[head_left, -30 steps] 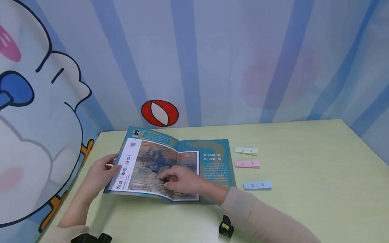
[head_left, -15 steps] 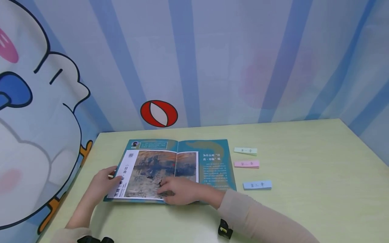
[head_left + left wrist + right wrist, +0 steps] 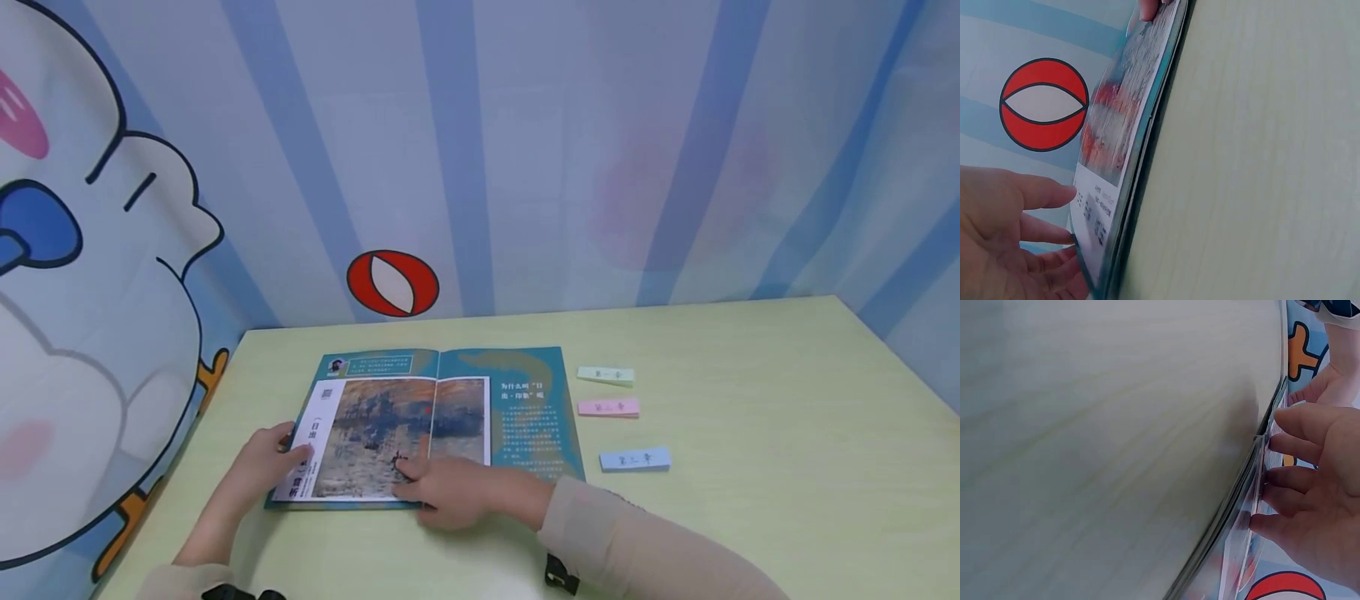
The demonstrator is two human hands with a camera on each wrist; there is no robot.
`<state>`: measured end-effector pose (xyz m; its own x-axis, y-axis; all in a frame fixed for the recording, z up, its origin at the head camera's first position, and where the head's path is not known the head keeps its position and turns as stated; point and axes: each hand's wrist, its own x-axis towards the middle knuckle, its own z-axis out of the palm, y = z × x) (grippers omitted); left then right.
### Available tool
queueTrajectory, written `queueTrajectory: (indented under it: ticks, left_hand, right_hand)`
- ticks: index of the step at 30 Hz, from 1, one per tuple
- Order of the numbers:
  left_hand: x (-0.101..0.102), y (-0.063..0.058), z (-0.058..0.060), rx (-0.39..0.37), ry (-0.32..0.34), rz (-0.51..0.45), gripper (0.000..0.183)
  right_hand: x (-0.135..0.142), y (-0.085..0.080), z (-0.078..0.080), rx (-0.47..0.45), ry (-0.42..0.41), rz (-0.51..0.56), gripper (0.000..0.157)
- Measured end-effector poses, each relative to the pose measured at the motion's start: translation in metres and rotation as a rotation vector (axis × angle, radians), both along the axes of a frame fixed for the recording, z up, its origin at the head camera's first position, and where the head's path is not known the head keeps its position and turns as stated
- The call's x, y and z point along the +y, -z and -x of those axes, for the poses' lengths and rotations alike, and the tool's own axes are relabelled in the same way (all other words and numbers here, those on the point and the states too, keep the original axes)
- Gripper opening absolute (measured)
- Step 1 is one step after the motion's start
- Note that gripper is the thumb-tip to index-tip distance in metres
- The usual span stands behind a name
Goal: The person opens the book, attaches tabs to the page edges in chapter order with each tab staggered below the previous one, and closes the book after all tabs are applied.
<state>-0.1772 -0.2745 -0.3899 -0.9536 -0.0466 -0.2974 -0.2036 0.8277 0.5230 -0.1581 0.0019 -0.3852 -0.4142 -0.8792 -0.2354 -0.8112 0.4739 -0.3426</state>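
A magazine (image 3: 525, 425) lies spread open on the table, with a painting printed across its fold and teal margins. At its left edge, my left hand (image 3: 262, 458) holds the page border, thumb on top; in the left wrist view its thumb (image 3: 1050, 192) meets the page and the other fingers are at the edge. My right hand (image 3: 453, 492) rests on the lower part of the painting near the fold. From the right wrist, the right hand's fingers (image 3: 1294, 481) look spread, relaxed and touching the page, holding nothing.
Three paper slips with handwriting lie right of the magazine: green (image 3: 606, 375), pink (image 3: 608, 407) and blue (image 3: 634, 459). The pale table (image 3: 772, 450) meets a striped blue backdrop (image 3: 540, 167) with cartoon prints behind and at left.
The raised left page has come down flat. My left hand has lowered with it, and my right hand has slid down the painting toward the near edge.
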Motion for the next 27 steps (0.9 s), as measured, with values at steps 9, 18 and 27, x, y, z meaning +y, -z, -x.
queueTrajectory:
  ticks: [9,18,27]
  left_hand:
    - [0.031,-0.014,0.013,0.112,0.108,0.053,0.058]
    - [0.094,0.003,0.027,0.335,0.457,0.041,0.071]
    - [0.131,0.017,0.042,0.285,0.547,0.097,0.066]
  right_hand:
    - [0.0,0.002,-0.003,0.054,-0.009,-0.016,0.047]
    - [-0.001,0.006,-0.003,0.11,-0.045,-0.023,0.048]
    - [0.001,0.007,-0.003,0.122,-0.06,-0.007,0.048]
